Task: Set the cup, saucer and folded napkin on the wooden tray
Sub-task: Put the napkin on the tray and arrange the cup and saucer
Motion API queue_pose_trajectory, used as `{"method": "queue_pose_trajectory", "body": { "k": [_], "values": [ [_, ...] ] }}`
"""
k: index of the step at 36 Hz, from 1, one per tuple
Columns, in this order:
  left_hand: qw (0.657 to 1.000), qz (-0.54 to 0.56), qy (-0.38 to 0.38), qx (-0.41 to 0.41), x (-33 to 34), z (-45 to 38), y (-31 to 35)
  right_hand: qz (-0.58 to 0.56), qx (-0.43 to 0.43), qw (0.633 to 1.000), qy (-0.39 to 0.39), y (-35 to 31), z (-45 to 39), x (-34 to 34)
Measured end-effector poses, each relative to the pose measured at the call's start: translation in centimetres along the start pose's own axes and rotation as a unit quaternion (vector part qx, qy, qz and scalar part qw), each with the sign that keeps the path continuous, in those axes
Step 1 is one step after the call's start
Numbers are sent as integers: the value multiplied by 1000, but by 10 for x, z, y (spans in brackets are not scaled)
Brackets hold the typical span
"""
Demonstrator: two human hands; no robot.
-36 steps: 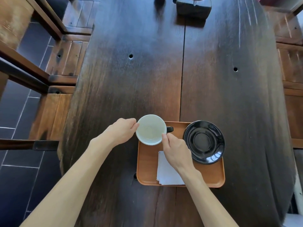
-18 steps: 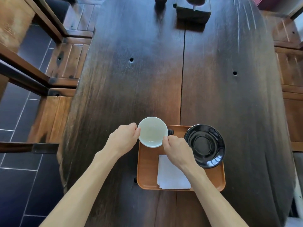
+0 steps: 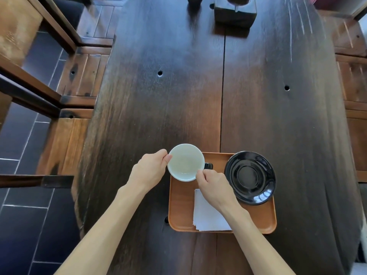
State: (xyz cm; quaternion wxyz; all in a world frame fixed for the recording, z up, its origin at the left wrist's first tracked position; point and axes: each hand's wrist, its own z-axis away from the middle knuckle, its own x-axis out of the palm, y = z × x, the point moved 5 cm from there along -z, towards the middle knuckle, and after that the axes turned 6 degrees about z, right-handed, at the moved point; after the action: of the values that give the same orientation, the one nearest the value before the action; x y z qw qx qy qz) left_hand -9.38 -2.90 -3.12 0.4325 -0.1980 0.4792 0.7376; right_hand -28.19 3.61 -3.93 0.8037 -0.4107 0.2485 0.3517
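Note:
A cup (image 3: 185, 162), white inside with a dark handle pointing right, is over the wooden tray's (image 3: 180, 207) far-left corner. My left hand (image 3: 149, 171) pinches its left rim and my right hand (image 3: 213, 185) pinches its right rim near the handle. Whether the cup rests on the tray or hangs just above it, I cannot tell. The black saucer (image 3: 250, 178) lies on the tray's right side, overhanging the far-right edge. A folded white napkin (image 3: 206, 217) lies on the tray's near middle, partly under my right wrist.
The tray sits at the near end of a long dark wooden table (image 3: 162, 108). A dark wooden block (image 3: 235, 11) stands at the far end. Wooden benches (image 3: 81, 76) flank the table on the left and right, over a dark tiled floor (image 3: 21, 215).
Both hands and the cup keep their place over the tray's far-left corner; only the view has shifted slightly.

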Motion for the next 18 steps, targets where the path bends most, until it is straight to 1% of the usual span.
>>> {"method": "queue_pose_trajectory", "body": {
  "k": [7,12,18],
  "values": [
    [1000,17,-7,-10,5,5,-6,0,-1,1000,28,-1,-2,-6],
    [999,22,-13,-21,4,9,-6,3,-5,1000,28,0,-5,-10],
    [999,31,-5,-28,5,9,-6,-47,-17,998,23,4,-5,-6]
  ]
}}
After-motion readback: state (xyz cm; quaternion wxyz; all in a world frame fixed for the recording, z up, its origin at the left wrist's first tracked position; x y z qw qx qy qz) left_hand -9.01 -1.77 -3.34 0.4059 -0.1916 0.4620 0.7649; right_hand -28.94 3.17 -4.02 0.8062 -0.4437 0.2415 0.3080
